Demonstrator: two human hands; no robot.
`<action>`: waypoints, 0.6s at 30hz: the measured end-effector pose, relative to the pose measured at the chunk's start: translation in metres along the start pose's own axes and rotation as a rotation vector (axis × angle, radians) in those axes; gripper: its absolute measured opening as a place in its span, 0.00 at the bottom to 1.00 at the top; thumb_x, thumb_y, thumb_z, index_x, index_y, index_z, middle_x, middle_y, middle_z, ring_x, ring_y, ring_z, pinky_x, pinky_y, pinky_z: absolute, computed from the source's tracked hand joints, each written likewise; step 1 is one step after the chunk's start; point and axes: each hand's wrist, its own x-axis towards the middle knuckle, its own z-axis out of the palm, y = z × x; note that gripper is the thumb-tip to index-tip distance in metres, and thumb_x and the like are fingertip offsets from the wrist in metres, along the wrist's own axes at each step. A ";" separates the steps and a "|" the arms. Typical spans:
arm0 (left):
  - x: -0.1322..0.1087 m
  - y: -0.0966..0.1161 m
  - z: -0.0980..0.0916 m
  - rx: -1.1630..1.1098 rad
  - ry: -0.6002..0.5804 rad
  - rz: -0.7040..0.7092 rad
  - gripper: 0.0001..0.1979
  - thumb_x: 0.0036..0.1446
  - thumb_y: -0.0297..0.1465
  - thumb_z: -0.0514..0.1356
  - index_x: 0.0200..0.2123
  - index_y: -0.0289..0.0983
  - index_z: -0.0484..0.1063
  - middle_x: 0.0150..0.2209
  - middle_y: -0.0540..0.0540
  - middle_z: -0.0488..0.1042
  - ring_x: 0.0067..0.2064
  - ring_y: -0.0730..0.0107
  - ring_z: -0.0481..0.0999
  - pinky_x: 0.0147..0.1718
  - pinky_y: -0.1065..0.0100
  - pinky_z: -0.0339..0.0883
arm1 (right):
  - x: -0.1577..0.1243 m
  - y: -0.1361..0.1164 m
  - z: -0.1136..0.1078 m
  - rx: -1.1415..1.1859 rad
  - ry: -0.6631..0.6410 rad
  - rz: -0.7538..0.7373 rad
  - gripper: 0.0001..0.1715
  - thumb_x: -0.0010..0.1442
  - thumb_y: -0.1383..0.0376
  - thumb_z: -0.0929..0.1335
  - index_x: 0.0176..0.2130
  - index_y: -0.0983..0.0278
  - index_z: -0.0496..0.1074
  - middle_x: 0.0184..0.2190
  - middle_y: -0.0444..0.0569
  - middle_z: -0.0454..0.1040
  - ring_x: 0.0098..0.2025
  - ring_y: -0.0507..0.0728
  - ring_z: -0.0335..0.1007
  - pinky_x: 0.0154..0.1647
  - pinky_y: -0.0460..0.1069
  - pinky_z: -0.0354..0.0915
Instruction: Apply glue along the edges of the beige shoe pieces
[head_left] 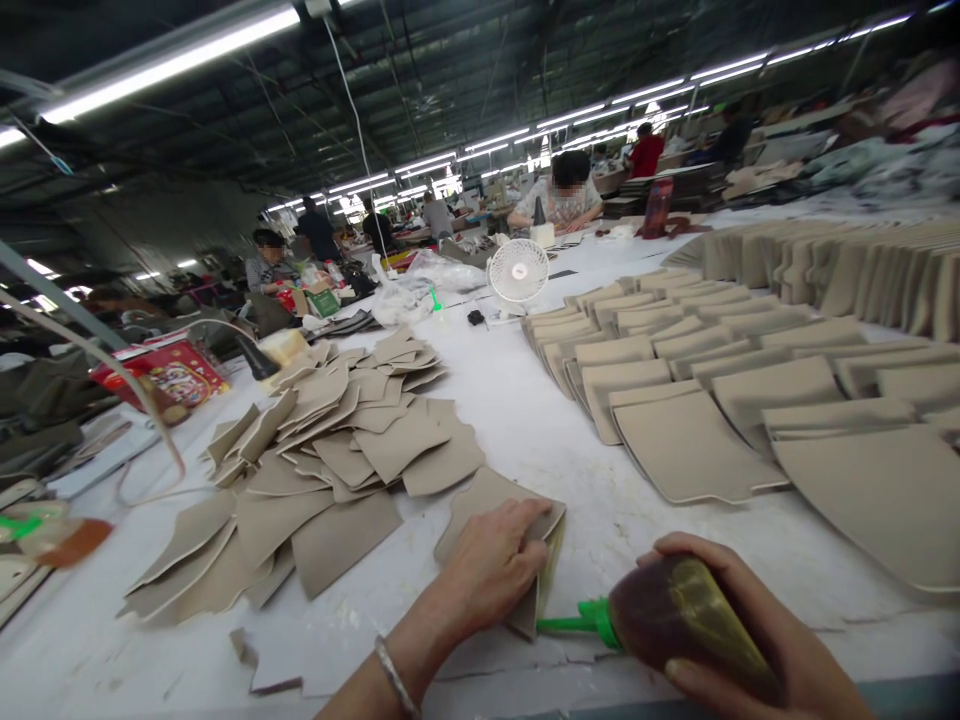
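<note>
Gripping a dark squeeze bottle (690, 620), the right hand (795, 640) wraps its fingers over the far side and lays its thumb along the near one. The left hand (495, 555) sits just left of the bottle, index finger stretched over a beige piece (476, 500); whether it pinches the piece too, I cannot tell. That piece lies on the white desk (499, 385), left of the bottle, with a yellowish strip (551, 565) along the side facing it. The bottle's green nozzle (574, 623) points left, its tip at the piece's near end; contact is hard to judge.

Too hard a squeeze could flood that edge or drip on the desk. A loose hold might let the piece skid, sending liquid astray, and fingertips this close to the strip could pick some up and smear it.

Farther left of the bottle spreads a loose pile (405, 440) of similar pieces. Right of the bottle and beyond it stand overlapping rows (675, 430); a careless right elbow might disturb them. Well beyond the bottle is a small fan (517, 270).
</note>
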 end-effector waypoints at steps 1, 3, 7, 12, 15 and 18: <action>0.000 0.000 0.000 0.002 0.002 -0.002 0.28 0.55 0.28 0.50 0.60 0.38 0.69 0.53 0.46 0.74 0.52 0.57 0.73 0.53 0.61 0.64 | 0.004 0.001 -0.002 -0.021 0.012 -0.018 0.27 0.54 0.51 0.73 0.51 0.55 0.68 0.49 0.42 0.72 0.50 0.59 0.70 0.51 0.43 0.63; 0.000 0.000 0.000 0.003 0.005 -0.006 0.28 0.55 0.28 0.50 0.59 0.38 0.69 0.54 0.46 0.74 0.53 0.57 0.73 0.55 0.61 0.63 | 0.012 0.005 -0.008 -0.086 0.047 -0.054 0.27 0.56 0.51 0.72 0.52 0.55 0.67 0.49 0.44 0.72 0.50 0.59 0.70 0.52 0.45 0.63; 0.001 0.001 0.001 -0.003 0.006 -0.003 0.28 0.55 0.28 0.50 0.59 0.37 0.70 0.54 0.45 0.74 0.54 0.57 0.72 0.56 0.62 0.62 | 0.019 0.014 -0.014 -0.187 0.012 -0.127 0.29 0.56 0.50 0.73 0.53 0.55 0.65 0.50 0.44 0.71 0.49 0.59 0.71 0.48 0.44 0.67; 0.000 0.002 0.001 0.000 0.007 -0.006 0.28 0.55 0.28 0.50 0.59 0.37 0.69 0.55 0.45 0.73 0.54 0.57 0.72 0.57 0.62 0.61 | 0.006 0.019 -0.008 -0.023 0.028 -0.003 0.29 0.56 0.48 0.71 0.53 0.55 0.67 0.49 0.43 0.72 0.49 0.58 0.71 0.51 0.44 0.65; 0.000 0.002 0.000 0.009 -0.001 -0.010 0.28 0.55 0.28 0.50 0.59 0.37 0.70 0.55 0.45 0.73 0.54 0.58 0.72 0.57 0.62 0.61 | 0.010 0.019 -0.012 -0.061 0.008 -0.016 0.29 0.57 0.49 0.73 0.53 0.55 0.65 0.47 0.43 0.72 0.47 0.58 0.72 0.47 0.43 0.68; -0.001 0.003 0.000 0.017 -0.008 -0.023 0.28 0.55 0.28 0.50 0.59 0.38 0.70 0.54 0.45 0.73 0.53 0.58 0.72 0.56 0.62 0.62 | 0.015 0.019 -0.016 -0.095 0.030 -0.038 0.29 0.57 0.48 0.73 0.54 0.55 0.65 0.49 0.44 0.72 0.48 0.58 0.72 0.48 0.43 0.68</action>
